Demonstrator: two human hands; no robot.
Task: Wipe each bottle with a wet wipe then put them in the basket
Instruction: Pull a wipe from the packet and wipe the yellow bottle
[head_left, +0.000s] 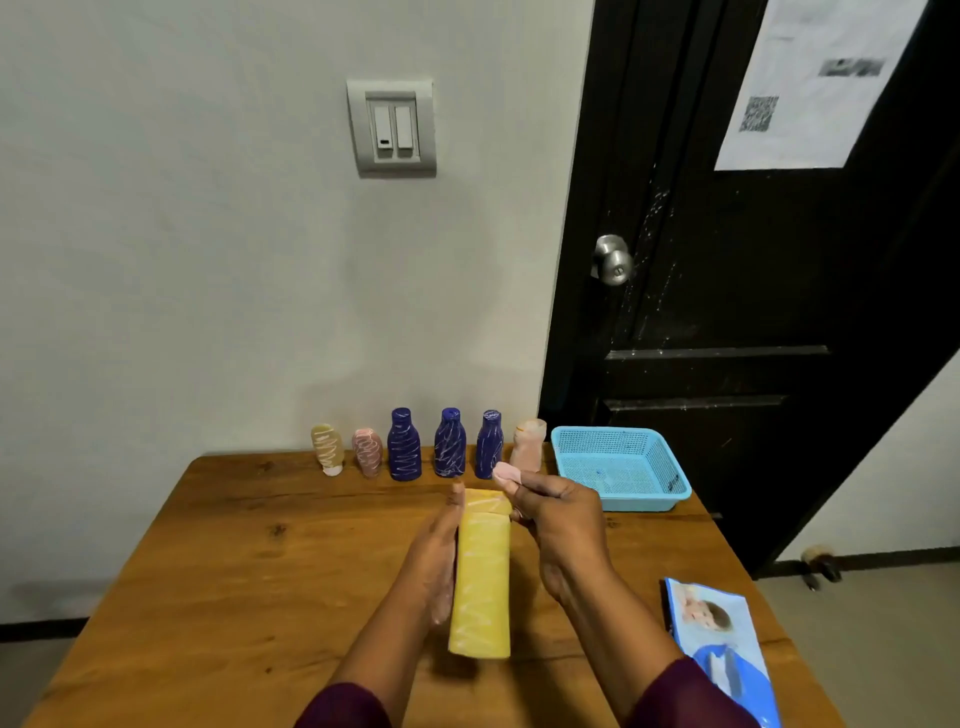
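A tall yellow bottle (482, 577) marked with white scribbles is held over the middle of the wooden table (208, 571), its cap end pointing away from me. My left hand (439, 551) lies flat along its left side with straight fingers. My right hand (558, 512) is at the cap end and pinches a small pinkish wipe (506, 473) in curled fingers. Several more scribbled bottles stand in a row at the table's far edge: a tan one (327, 448), a pink one (368, 451), three dark blue ones (404, 443) and a pale pink one (528, 445). The light blue basket (621, 467) sits at the far right.
A blue wet wipe pack (719, 649) lies at the table's near right edge. A white wall with a light switch (391, 127) rises behind the bottles. A dark door (727, 291) with a metal knob stands behind the basket.
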